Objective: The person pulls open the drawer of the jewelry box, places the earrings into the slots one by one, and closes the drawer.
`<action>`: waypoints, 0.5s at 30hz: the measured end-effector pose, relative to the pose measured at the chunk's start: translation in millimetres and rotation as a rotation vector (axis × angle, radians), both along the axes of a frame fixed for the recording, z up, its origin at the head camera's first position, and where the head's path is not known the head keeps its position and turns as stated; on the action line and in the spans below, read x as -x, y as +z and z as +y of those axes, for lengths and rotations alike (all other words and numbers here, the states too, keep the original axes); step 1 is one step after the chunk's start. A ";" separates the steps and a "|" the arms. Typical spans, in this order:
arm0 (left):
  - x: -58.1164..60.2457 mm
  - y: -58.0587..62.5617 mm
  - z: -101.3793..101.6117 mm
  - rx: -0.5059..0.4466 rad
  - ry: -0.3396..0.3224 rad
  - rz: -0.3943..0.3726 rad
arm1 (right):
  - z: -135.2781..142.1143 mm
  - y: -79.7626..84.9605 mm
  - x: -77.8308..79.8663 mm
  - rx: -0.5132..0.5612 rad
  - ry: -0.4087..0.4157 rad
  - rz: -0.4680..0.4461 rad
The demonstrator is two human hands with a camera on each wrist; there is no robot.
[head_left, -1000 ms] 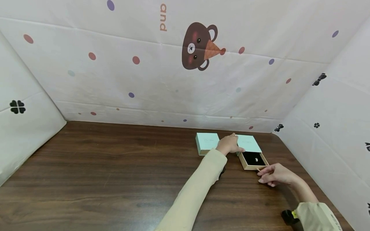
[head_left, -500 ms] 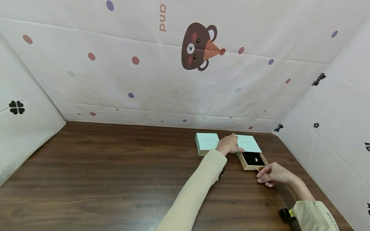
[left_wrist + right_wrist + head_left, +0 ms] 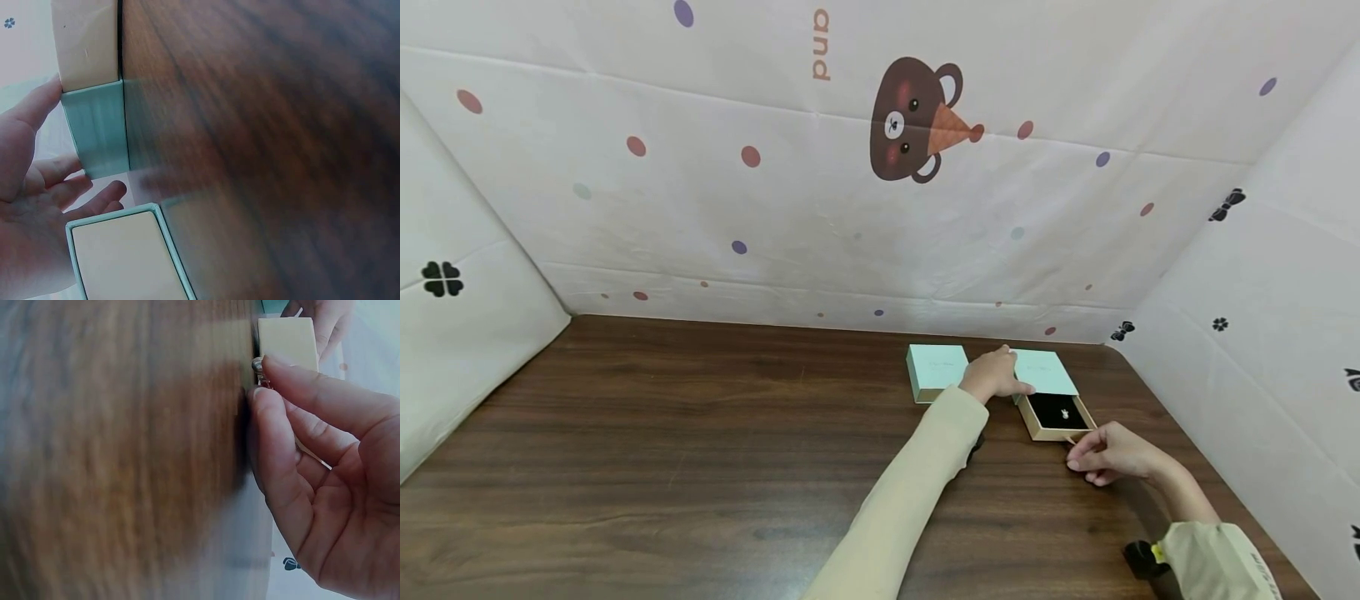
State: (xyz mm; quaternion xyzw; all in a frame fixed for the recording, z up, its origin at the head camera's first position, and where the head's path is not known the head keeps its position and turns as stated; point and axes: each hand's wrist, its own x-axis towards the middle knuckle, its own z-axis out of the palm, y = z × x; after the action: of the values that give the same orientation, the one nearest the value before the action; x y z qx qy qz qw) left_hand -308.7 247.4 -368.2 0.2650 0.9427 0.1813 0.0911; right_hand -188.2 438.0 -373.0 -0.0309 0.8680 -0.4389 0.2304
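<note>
A mint-green jewelry box (image 3: 1045,372) lies at the right back of the table with its drawer (image 3: 1051,435) pulled partly out toward the front. Inside, a small silvery charm (image 3: 1065,413) rests on a black pad (image 3: 1045,408). My left hand (image 3: 996,373) grips the box's sleeve (image 3: 99,128), thumb and fingers at its sides. At the drawer's front, my right hand (image 3: 1116,454) pinches a short pull ribbon (image 3: 1070,440) between thumb and forefinger; in the right wrist view a tiny shiny piece (image 3: 257,364) shows at the fingertips, its kind unclear.
A second mint-green box (image 3: 938,367), closed, stands just left of my left hand. The brown wooden table (image 3: 700,450) reaches far to the left. White patterned cloth (image 3: 805,208) rises behind it and on both sides.
The right hand has shifted very slightly left. Left hand, boxes and the partly open drawer look the same throughout.
</note>
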 end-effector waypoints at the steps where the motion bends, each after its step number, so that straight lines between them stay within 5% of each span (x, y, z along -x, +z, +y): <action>1: 0.1 0.0 0.0 0.001 0.000 0.000 | 0.0 0.3 -0.4 0.002 0.004 0.002; 15: 0.4 0.4 0.1 0.005 -0.011 -0.001 | 12.2 6.6 -1.3 0.123 0.091 0.020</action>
State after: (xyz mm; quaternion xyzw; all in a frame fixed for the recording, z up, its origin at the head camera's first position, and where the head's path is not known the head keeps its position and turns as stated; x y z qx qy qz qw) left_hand -309.1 247.5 -367.8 0.2698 0.9416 0.1788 0.0932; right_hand -187.0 450.2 -366.4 -0.0890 0.8393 -0.4800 0.2391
